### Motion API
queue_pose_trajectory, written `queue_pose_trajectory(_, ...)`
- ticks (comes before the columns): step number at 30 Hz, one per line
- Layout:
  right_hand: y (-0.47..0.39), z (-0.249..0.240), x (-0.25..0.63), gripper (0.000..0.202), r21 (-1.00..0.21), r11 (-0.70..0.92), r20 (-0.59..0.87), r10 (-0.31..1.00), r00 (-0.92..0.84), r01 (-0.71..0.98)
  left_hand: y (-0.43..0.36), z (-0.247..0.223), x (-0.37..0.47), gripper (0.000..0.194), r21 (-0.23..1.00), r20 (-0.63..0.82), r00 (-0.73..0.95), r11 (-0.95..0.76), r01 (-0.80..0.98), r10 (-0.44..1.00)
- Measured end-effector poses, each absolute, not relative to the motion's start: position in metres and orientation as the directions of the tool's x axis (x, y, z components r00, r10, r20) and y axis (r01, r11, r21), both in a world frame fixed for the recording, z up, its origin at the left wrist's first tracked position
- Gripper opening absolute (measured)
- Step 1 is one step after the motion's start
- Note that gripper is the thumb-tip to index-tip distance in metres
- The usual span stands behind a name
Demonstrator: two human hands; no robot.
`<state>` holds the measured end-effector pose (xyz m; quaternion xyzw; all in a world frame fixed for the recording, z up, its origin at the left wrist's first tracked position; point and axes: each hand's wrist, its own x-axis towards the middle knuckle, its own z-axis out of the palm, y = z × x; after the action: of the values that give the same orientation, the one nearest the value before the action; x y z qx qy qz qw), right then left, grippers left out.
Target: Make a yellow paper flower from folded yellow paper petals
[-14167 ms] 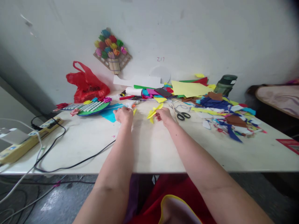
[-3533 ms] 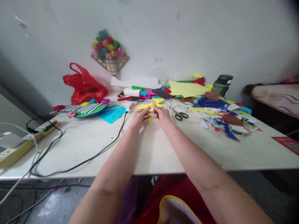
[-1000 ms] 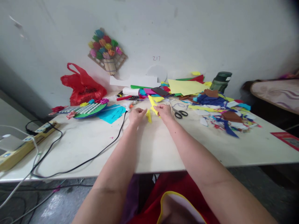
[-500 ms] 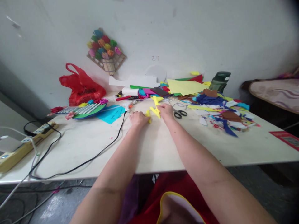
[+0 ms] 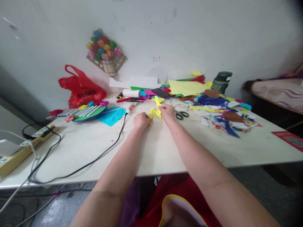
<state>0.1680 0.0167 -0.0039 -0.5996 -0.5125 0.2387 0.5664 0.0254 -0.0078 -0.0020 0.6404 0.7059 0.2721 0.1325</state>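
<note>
Over the middle of the white table (image 5: 156, 148), my left hand (image 5: 141, 120) is closed, its fingers curled round a small yellow paper piece (image 5: 151, 114). Just to its right, my right hand (image 5: 167, 113) pinches a folded yellow paper strip (image 5: 158, 110) whose upper end points away from me. The two yellow parts meet or overlap between my hands; whether they are one piece I cannot tell. Black-handled scissors (image 5: 181, 115) lie right of my right hand. Left of my left hand rests a glue gun (image 5: 129, 108) with an orange tip and a black cord.
Blue paper (image 5: 112, 116), a green disc with rolled sticks (image 5: 91, 113) and a red plastic bag (image 5: 81, 88) lie left. Fabric and paper scraps (image 5: 227, 116) cover the right, near a dark green bottle (image 5: 221, 82). A power strip (image 5: 28, 148) sits at the left edge.
My left hand's fingers, flatter on the table before, are now curled in on the yellow paper. The yellow parts have come closer together. My right hand keeps its pinch.
</note>
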Motion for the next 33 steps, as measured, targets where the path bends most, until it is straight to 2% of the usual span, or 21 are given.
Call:
queue_pose_trajectory(3,0.016,-0.003,0.166,0.021,-0.955,0.187,0.259,0.902,0.346,0.23,-0.009,-0.002,0.026,0.015,0.662,0.205,-0.183,0.002,0.749,0.962)
queue_pose_trajectory(8,0.007,0.005,0.158,0.017,-0.984,0.141,0.095,0.934,0.345,-0.111,-0.007,-0.004,0.023,0.019,0.869,0.211,-0.197,-0.091,0.486,0.957)
queue_pose_trajectory(13,0.002,0.013,0.157,0.014,-0.959,0.055,-0.035,0.95,0.31,-0.277,-0.004,-0.008,0.02,0.025,0.952,0.205,-0.118,-0.17,0.253,0.972)
queue_pose_trajectory(20,0.004,0.011,0.157,0.013,-0.947,0.045,-0.032,0.972,0.232,-0.317,-0.007,-0.007,0.023,0.033,0.975,0.179,-0.025,-0.174,0.139,0.983)
queue_pose_trajectory(26,0.005,0.008,0.158,0.016,-0.947,0.085,0.024,0.98,0.195,-0.31,-0.011,-0.003,0.023,0.047,0.995,0.085,0.078,-0.081,-0.053,0.993)
queue_pose_trajectory(30,0.005,0.007,0.159,0.022,-0.949,0.113,0.076,0.988,0.133,-0.295,-0.011,-0.002,0.017,0.037,0.999,0.034,0.195,-0.03,-0.024,0.98)
queue_pose_trajectory(33,0.003,0.007,0.159,0.025,-0.96,0.113,0.094,0.992,0.084,-0.257,-0.009,-0.003,0.012,0.032,0.999,0.017,0.206,-0.024,0.034,0.978)
